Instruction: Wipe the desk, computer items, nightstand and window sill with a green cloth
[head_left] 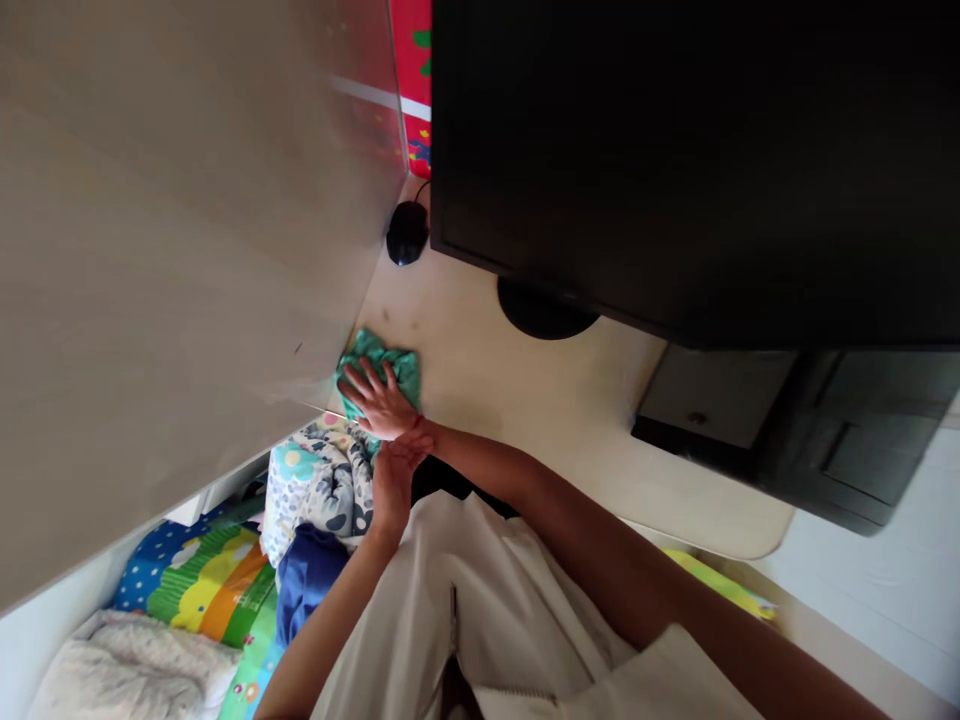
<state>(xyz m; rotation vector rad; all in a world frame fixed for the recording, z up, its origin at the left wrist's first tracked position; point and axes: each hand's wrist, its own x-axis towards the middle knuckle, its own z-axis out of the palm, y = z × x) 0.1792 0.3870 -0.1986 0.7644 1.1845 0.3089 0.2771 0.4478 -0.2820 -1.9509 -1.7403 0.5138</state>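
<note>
- The green cloth lies bunched at the desk's left front corner, hard against the tall wooden panel that rises beside it.
- The right hand lies flat on the cloth, fingers spread and pressing down, not gripping.
- The left hand sits just below the desk's front edge, under the right wrist; I cannot tell whether its fingers are open or curled.
- The cloth looks soft, light and limp. I'd judge it would slide easily on the smooth desktop under a flat palm, and to lift it you would pinch up a fold.
- Much of the cloth is hidden under the hand.
- A dark monitor blocks the back of the desk; only its round foot and a black mouse show beneath it.
</note>
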